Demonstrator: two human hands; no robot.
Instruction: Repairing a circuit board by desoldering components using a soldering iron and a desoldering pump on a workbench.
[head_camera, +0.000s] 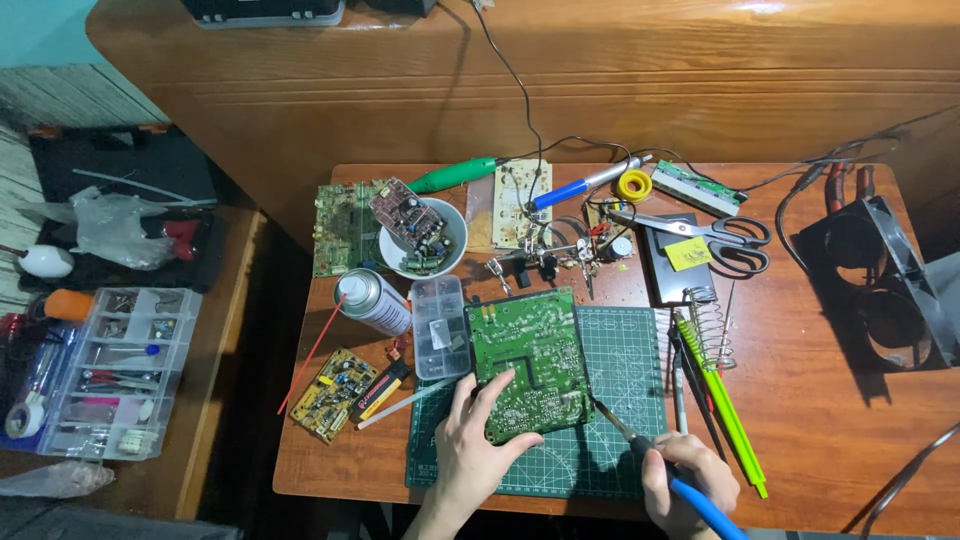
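Observation:
A green circuit board (530, 360) lies solder side up on a green cutting mat (620, 350) at the table's front. My left hand (478, 435) rests on the board's lower left corner, fingers spread over its edge. My right hand (688, 482) grips a blue-handled soldering iron (640, 445), whose metal tip touches the board's right edge.
A white bowl (452, 215) of small boards, a spray can (372, 300), a clear parts box (440, 325), scissors (720, 232), a coil iron stand (705, 325) and green tools crowd the wooden table (830, 400). A black fan (890, 290) sits right. A plastic organiser (115, 370) stands left.

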